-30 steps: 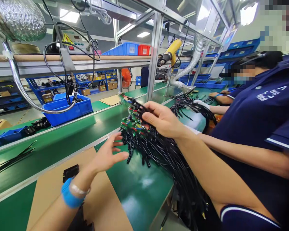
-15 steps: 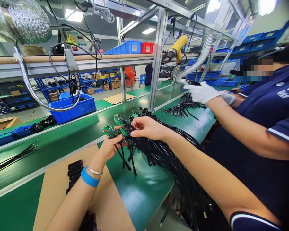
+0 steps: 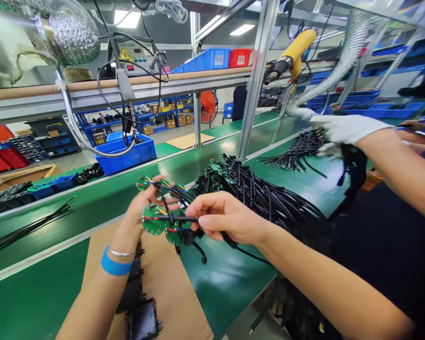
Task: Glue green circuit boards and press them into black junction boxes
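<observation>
My right hand (image 3: 230,218) pinches black cable (image 3: 186,218) just behind the green boards (image 3: 153,224), seemingly to steer them, while my left hand (image 3: 136,208) spreads its fingers beside them.

The left hand (image 3: 136,210) extends its loosely spread fingers, partly hidden, while the right hand (image 3: 233,219) presses its thumb towards bent fingers, and both forearms (image 3: 315,274) point inward.

Wearer's two hands (image 3: 136,210) (image 3: 230,217), one blue wristband (image 3: 116,262), one heat gun (image 3: 299,47), one fan (image 3: 208,107)
</observation>
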The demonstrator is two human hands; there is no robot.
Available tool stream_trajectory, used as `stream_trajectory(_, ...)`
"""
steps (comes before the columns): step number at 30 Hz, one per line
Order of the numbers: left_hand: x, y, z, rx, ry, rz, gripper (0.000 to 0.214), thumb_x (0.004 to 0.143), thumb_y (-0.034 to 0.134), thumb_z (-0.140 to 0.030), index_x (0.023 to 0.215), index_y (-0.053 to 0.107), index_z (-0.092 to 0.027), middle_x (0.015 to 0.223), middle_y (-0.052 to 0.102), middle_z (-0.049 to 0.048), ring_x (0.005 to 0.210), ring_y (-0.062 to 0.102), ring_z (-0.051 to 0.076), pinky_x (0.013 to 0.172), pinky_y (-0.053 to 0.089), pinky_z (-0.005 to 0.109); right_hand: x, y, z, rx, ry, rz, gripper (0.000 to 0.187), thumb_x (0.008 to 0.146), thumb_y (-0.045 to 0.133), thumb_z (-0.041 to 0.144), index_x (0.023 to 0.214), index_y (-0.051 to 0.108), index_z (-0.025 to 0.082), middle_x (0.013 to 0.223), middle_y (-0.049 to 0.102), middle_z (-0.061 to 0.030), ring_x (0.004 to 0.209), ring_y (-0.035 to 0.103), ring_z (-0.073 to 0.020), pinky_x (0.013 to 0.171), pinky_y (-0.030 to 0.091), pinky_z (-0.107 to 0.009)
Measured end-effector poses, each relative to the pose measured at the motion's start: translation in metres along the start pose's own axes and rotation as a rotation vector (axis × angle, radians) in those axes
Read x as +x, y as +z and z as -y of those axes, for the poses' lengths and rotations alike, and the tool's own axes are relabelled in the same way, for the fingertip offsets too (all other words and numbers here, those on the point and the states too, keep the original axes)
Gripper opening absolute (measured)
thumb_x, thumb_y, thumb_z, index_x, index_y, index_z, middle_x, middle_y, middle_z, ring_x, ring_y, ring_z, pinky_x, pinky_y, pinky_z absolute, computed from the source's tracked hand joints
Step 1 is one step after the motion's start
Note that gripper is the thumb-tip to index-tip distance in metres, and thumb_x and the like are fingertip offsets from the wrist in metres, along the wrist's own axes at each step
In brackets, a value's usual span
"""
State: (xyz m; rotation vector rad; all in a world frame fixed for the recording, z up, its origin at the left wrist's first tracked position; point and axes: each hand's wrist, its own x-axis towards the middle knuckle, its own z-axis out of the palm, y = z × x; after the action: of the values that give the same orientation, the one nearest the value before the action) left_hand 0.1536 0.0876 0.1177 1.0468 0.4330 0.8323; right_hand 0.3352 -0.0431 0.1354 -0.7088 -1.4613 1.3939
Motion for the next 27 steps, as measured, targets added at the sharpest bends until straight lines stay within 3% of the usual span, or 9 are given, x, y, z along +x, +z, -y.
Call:
stream_trajectory(2,-0.015,-0.013,-0.039,0.021,0.147,-0.112,0.033,0.095,0.047,-0.032,0.127,0.049,-0.032,0.101,0.068,0.0015,0.083,0.071,0.024,0.081,0.055,0.051,0.001,0.005,-0.008,0.033,-0.022,-0.044,0.025,0.074,0.071,0.034,0.089,0.066,0.015,0.071,0.062,-0.0015,0.040,0.042,-0.0039,0.035,0.029,-0.019)
stream_trajectory(5,-0.054,-0.031,-0.095,0.115,0.344,-0.278,0.032,0.097,0.042,-0.035,0.127,0.050,-0.032,0.094,0.069,0.0014,0.080,0.071,0.026,0.078,0.055,0.054,0.013,-0.013,-0.034,-0.139,-0.108,-0.360,0.025,0.078,0.062,0.041,0.090,0.063,0.019,0.072,0.059,-0.0024,0.044,0.044,-0.0076,0.036,0.032,-0.022)
stream_trajectory(9,-0.113,-0.040,-0.131,0.245,0.475,-0.392,0.033,0.097,0.041,-0.036,0.128,0.050,-0.028,0.102,0.069,0.0057,0.086,0.070,0.029,0.080,0.054,0.057,0.055,-0.047,-0.077,-0.454,-0.103,-0.576,0.029,0.076,0.057,0.049,0.078,0.060,0.021,0.070,0.056,-0.0051,0.059,0.053,-0.0173,0.048,0.044,-0.031)
stream_trajectory(12,-0.139,-0.033,-0.129,0.301,0.553,-0.390,0.029,0.096,0.043,-0.034,0.122,0.054,-0.024,0.102,0.069,0.0065,0.088,0.070,0.029,0.079,0.054,0.058,0.078,-0.036,-0.092,-0.523,-0.090,-0.538,0.031,0.063,0.070,0.047,0.074,0.061,0.020,0.078,0.060,-0.0105,0.082,0.057,-0.0278,0.071,0.049,-0.043)
stream_trajectory(15,-0.146,-0.020,-0.116,0.329,0.606,-0.363,0.022,0.095,0.047,-0.033,0.110,0.058,-0.020,0.105,0.067,0.0070,0.093,0.069,0.030,0.080,0.053,0.059,0.074,0.014,-0.083,-0.545,-0.100,-0.283,0.050,0.071,0.064,0.054,0.109,0.061,0.022,0.114,0.059,-0.0147,0.110,0.052,-0.0319,0.092,0.042,-0.049)
stream_trajectory(17,-0.145,-0.012,-0.107,0.339,0.731,-0.347,0.011,0.091,0.056,-0.029,0.094,0.061,-0.019,0.116,0.062,0.0057,0.100,0.066,0.031,0.084,0.052,0.057,0.063,0.057,-0.072,-0.532,-0.128,0.022,0.081,0.071,0.064,0.058,0.138,0.038,0.024,0.130,0.050,-0.0142,0.117,0.049,-0.0311,0.096,0.041,-0.047)
stream_trajectory(19,-0.146,-0.009,-0.100,0.364,0.869,-0.344,0.012,0.087,0.062,-0.028,0.082,0.059,-0.018,0.126,0.056,0.0035,0.107,0.063,0.030,0.090,0.051,0.055,0.055,0.094,-0.062,-0.615,-0.160,0.066,0.105,0.062,0.074,0.054,0.146,0.021,0.021,0.129,0.049,-0.0150,0.109,0.053,-0.0296,0.091,0.045,-0.044)
stream_trajectory(23,-0.148,-0.027,-0.086,0.519,0.867,-0.301,0.039,0.084,0.066,-0.041,0.117,0.055,-0.025,0.137,0.047,0.0092,0.126,0.048,0.031,0.103,0.042,0.052,0.061,0.118,-0.038,-0.608,-0.167,-0.058,0.039,0.091,0.044,0.037,0.124,0.048,0.017,0.079,0.057,-0.0033,0.064,0.052,-0.0139,0.061,0.045,-0.028)
stream_trajectory(27,-0.135,-0.061,-0.055,0.541,0.761,0.057,0.089,0.058,0.082,-0.055,0.134,0.042,-0.030,0.138,0.044,0.0094,0.132,0.038,0.034,0.106,0.036,0.049,0.078,0.113,0.000,-0.366,-0.035,0.122,0.030,0.096,0.037,0.037,0.108,0.055,0.016,0.055,0.041,0.0065,0.041,0.036,-0.0063,0.040,0.030,-0.019)
